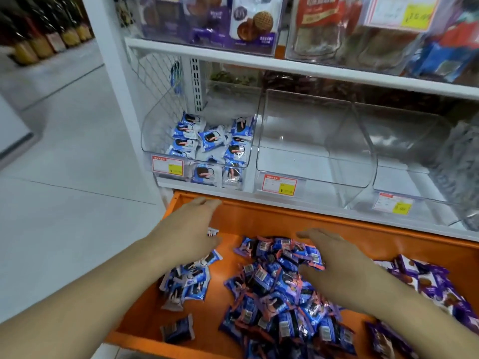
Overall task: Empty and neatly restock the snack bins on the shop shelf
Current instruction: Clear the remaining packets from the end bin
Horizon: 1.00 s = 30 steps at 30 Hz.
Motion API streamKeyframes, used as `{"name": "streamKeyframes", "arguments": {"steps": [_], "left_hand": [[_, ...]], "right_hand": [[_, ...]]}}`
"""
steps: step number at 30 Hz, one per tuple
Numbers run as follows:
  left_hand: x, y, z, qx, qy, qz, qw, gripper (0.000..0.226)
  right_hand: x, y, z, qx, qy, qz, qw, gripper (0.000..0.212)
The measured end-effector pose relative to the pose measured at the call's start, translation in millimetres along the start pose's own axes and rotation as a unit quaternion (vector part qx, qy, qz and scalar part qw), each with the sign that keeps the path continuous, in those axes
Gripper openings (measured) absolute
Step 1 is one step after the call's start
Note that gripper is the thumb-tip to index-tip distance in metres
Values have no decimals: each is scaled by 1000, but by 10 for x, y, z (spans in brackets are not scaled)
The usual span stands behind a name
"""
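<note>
Head view: 2 flat hands over loose snack packets in the orange drawer (259,218).

Left hand (191,229) and right hand (334,265) hold nothing, fingers straight; packets (274,286) look light, crinkly, slippery, best scooped in handfuls toward the clear bins (311,151).

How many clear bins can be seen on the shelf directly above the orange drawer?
3: left bin with blue packets, middle bin empty, right bin empty. More may be hidden beyond the right edge.
</note>
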<state>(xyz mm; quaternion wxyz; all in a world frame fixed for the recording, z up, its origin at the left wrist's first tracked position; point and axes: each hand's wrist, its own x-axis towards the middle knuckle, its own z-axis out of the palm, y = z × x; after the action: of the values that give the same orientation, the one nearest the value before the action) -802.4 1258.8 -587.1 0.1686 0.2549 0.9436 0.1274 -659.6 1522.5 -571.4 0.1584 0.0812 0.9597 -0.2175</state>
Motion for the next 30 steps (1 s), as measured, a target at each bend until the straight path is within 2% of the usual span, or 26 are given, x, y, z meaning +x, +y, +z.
{"name": "streamKeyframes", "arguments": {"steps": [3,6,8,10,12,16,19,23,25,30], "left_hand": [[47,82,-242,-38,96,33,994,61],[255,92,-507,-114,197,60,972,37],[508,42,-670,-115,235,75,962,35],[837,-46,-793,-90,245,82,962,42],[1230,-158,-860,-68,228,86,967,57],[2058,-356,-880,-64,119,72,988,116],[2547,-383,-866,-25,69,101,992,137],[2922,-355,-813,10,6,132,991,139],[3047,-380,-750,17,-3,130,991,139],[3028,-409,-861,24,-17,130,991,118]], "right_hand": [[69,-112,-128,10,77,-49,996,58],[287,-297,-370,48,180,-93,978,44],[556,-417,-553,65,239,-125,961,44],[921,-543,-722,60,258,-155,952,49],[1342,-642,-853,79,236,-156,956,55],[2026,-706,-858,168,173,-121,963,58],[2219,-631,-677,222,176,-133,950,56],[2267,-555,-603,208,180,-147,950,55],[2297,-551,-609,198,179,-149,952,55],[2277,-563,-613,209,183,-141,950,54]]}}
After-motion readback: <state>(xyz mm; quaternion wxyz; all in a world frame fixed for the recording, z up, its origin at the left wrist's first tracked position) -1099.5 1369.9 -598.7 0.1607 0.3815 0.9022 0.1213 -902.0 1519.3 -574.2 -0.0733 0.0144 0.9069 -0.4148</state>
